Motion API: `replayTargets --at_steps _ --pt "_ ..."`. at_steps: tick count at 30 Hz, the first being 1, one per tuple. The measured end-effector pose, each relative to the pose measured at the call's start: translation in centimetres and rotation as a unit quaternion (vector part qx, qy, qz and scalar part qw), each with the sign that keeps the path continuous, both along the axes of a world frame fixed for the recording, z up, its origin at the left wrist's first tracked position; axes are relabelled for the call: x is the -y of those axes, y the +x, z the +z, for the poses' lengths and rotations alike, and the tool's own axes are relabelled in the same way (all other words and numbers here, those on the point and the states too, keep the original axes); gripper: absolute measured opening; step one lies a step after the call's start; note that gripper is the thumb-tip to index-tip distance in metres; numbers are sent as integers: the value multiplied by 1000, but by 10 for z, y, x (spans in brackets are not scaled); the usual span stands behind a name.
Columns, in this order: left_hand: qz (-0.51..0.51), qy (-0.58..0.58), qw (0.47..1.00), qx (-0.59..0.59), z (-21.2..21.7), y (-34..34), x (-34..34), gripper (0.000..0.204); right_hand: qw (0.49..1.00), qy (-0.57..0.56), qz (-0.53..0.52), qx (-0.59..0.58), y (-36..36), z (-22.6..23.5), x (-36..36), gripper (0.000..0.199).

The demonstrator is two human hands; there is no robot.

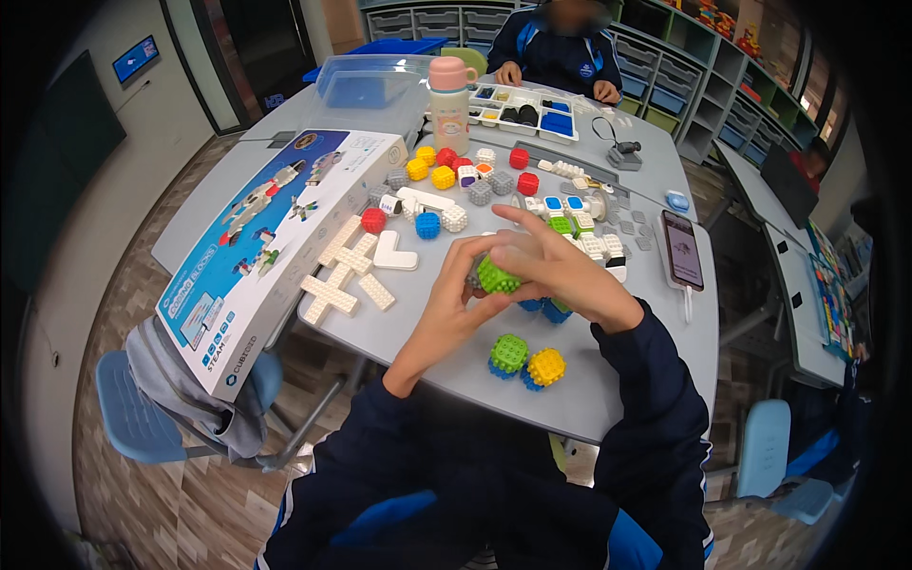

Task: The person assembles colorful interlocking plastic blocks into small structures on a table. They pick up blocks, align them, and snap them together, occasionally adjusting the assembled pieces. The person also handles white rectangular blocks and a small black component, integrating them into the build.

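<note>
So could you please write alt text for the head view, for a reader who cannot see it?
Both hands, left hand and right hand, hold a green studded cube above a grey table. A joined green cube and yellow cube lie nearby; white plates and a kit box lie to the left.

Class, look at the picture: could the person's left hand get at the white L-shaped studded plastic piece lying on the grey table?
Probably yes. The white L-shaped studded plastic piece lies apart from other blocks, left of the left hand, nothing between. But that hand now grips a green studded cube.
</note>
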State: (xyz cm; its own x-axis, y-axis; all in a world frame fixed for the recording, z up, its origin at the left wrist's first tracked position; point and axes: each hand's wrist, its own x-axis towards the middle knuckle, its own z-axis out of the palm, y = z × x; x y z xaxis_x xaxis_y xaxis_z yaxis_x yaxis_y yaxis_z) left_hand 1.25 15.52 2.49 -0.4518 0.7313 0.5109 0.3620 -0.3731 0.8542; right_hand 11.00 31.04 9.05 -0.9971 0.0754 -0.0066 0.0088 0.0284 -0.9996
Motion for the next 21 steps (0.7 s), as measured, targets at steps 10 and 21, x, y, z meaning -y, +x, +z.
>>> replayTargets --at_steps 10,21 --pt "205 -200 895 -342 5 -146 -65 48 980 180 -36 -71 13 30 -22 47" --pt "216 -194 892 -347 -45 -185 -101 58 957 258 -37 -126 36 58 -32 31"
